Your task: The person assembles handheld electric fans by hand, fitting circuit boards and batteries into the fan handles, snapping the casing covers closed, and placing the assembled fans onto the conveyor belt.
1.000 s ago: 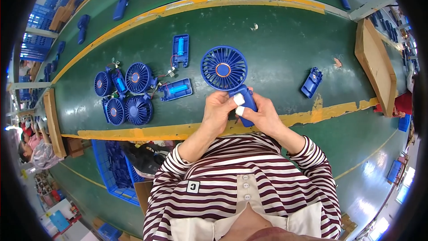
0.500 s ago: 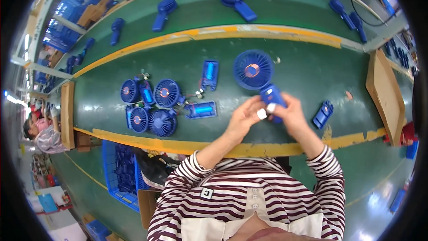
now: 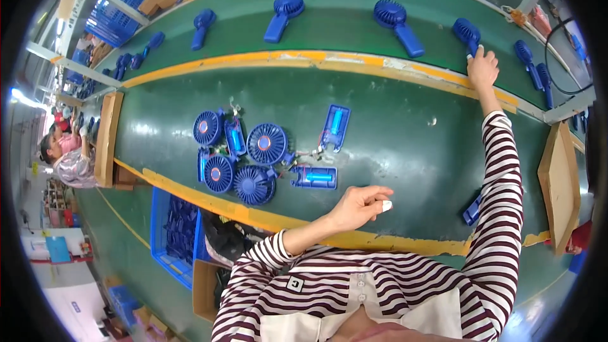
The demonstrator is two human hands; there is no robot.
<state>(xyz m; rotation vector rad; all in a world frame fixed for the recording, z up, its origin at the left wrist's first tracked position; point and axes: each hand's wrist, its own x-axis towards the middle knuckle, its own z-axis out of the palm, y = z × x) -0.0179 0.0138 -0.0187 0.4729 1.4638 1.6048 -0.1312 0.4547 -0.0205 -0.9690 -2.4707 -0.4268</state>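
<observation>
My right hand [image 3: 483,69] reaches far over the bench and is closed round the handle of a blue handheld fan [image 3: 467,30] on the green belt. Over the near part of the bench, my left hand [image 3: 361,207] is empty, its fingers partly stretched out. White covers show on some fingertips. Left of it lie two open fan handle shells, one upright [image 3: 334,128] and one sideways [image 3: 315,177], with light-blue cylinders inside. Beyond them sits a cluster of blue fan heads [image 3: 266,144] with wires and handle parts. A blue handle part [image 3: 472,210] is partly hidden by my right sleeve.
Several blue handheld fans [image 3: 284,16] lie spaced along the belt [image 3: 342,25], behind a yellow-edged rail [image 3: 304,58]. Cardboard barriers stand at the bench's left [image 3: 109,138] and right [image 3: 560,187] ends. A blue crate [image 3: 158,240] of parts is below left. Another person [image 3: 73,161] sits far left.
The fan that was between both hands over the bench has gone up and right to the belt with my right hand. My left hand has let go of it. The view has shifted.
</observation>
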